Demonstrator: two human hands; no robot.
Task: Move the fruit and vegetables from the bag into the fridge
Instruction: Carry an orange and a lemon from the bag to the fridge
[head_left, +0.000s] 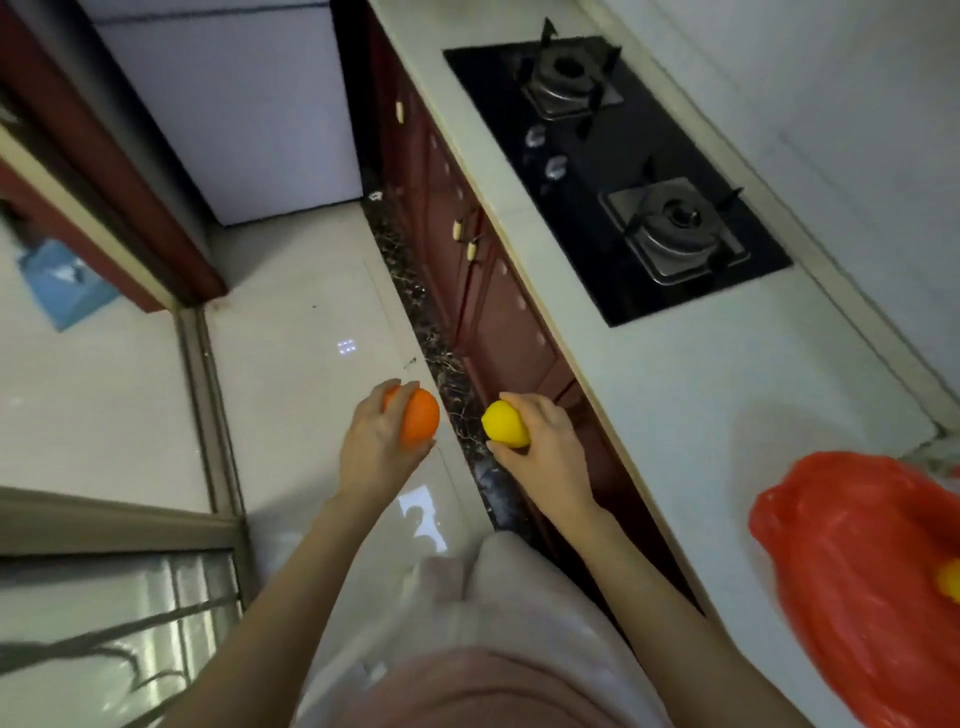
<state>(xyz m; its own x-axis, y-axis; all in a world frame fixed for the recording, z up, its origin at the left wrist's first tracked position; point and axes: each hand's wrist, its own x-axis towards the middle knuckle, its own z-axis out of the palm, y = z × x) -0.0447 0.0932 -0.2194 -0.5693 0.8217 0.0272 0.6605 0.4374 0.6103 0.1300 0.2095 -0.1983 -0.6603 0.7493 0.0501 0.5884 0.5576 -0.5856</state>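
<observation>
While both arms reach out over the floor: each hand carries one fruit, level with the other.
Landmark: the gas hob (618, 176), a black two-burner unit set into the tabletop (691, 415).
Left hand (371, 441): well below and left of the hob, over the pale floor tiles (291, 332); its grip is closed around the orange (418, 418), fingers curled over the top.
Right hand (545, 441): below the hob and just off the tabletop's front edge, over the dark red cabinet fronts (498, 312); its grip is closed around the lemon (505, 424), thumb underneath.
Orange and lemon: near each other, not touching.
Bag (857, 577): red plastic, lying on the tabletop far below and right of the hob; something yellow (950, 582) shows inside at the frame's edge, too blurred to name.
Fridge (234, 104): a white appliance that may be it stands left of the hob, beyond the cabinet row; door shut.
</observation>
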